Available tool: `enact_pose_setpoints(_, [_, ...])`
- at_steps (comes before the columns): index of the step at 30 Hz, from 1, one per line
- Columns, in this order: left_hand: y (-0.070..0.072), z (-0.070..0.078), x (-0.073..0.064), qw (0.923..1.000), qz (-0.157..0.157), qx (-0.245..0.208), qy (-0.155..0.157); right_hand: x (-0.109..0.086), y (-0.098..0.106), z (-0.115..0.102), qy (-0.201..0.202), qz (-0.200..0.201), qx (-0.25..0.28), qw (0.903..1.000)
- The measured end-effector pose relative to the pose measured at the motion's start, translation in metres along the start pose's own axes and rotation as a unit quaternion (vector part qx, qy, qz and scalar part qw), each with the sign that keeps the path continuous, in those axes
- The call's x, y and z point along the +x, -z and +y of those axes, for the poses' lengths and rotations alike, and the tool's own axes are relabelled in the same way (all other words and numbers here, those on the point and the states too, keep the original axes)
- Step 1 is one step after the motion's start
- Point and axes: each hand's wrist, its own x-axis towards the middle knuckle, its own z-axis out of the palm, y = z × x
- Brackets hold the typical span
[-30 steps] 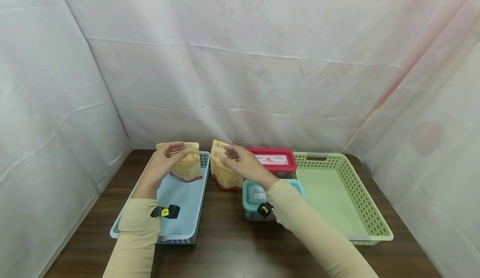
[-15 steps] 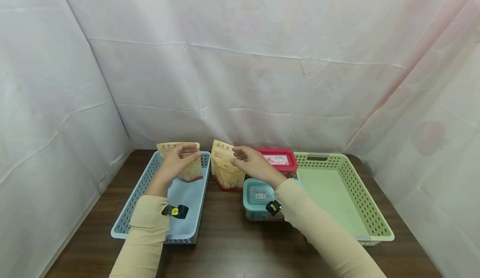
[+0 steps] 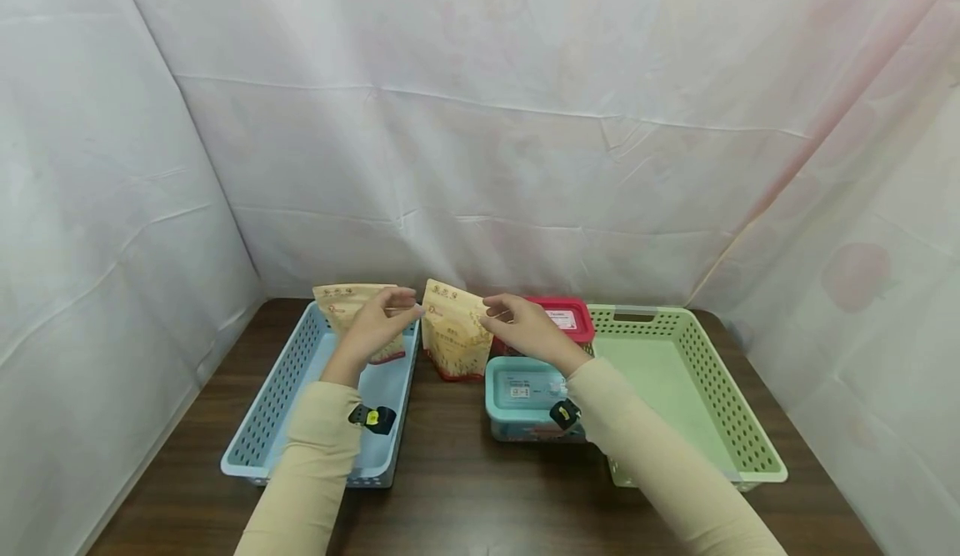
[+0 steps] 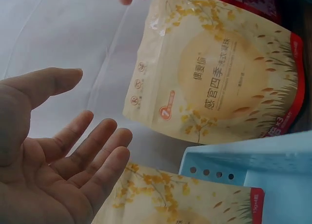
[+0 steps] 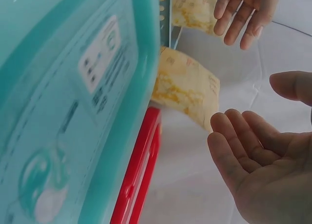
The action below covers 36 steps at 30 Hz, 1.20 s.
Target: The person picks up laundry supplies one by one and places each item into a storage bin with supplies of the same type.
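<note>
Behind everything, a pale, creased cloth (image 3: 480, 164) hangs as a backdrop to my dark wooden bench (image 3: 450, 489). On the bench a light green basket (image 3: 660, 381) stands to my right and a pale blue basket (image 3: 266, 414) to my left, both with hole-punched walls. Beside the green one sit a teal box (image 3: 521, 385) with a printed lid and, behind it, a red box (image 3: 570, 314) with a white label.

Then come two cream bags. The right bag (image 3: 453, 335) stands on the bench between the blue basket and the boxes, its front printed with a pale gold disc, yellow leafy sprigs, brown grass, dark lettering and a small red badge, with a red band along the foot. The left bag (image 3: 341, 302), matching it, stands at the far end of the blue basket, partly behind my left hand (image 3: 372, 323).

My right hand (image 3: 528, 331) is at the right bag's edge; I cannot tell whether it touches. On both hands my fingers (image 4: 109, 173) curve loosely, thumbs well apart from them, pinching nothing.
</note>
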Motion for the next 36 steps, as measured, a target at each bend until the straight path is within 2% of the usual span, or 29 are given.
enact_pose_setpoints(11, [-0.015, 0.002, 0.004, 0.9999, -0.003, 0.014, 0.005, -0.004, 0.009, 0.015, -0.013, 0.002, -0.007, 0.9999])
enact_pose_setpoints(17, [-0.022, 0.001, 0.006, 0.9996, -0.019, 0.014, 0.013, -0.006, 0.011, 0.018, -0.027, -0.010, -0.015, 0.9995])
enact_pose_setpoints(25, [-0.028, 0.002, 0.007, 0.9998, -0.018, 0.011, 0.006, -0.008, 0.014, 0.020, -0.020, -0.021, -0.015, 0.9995])
enact_pose_setpoints(36, [-0.035, 0.000, 0.009, 0.9994, -0.028, 0.022, 0.005, -0.004, 0.015, 0.026, -0.029, -0.042, -0.054, 0.9973])
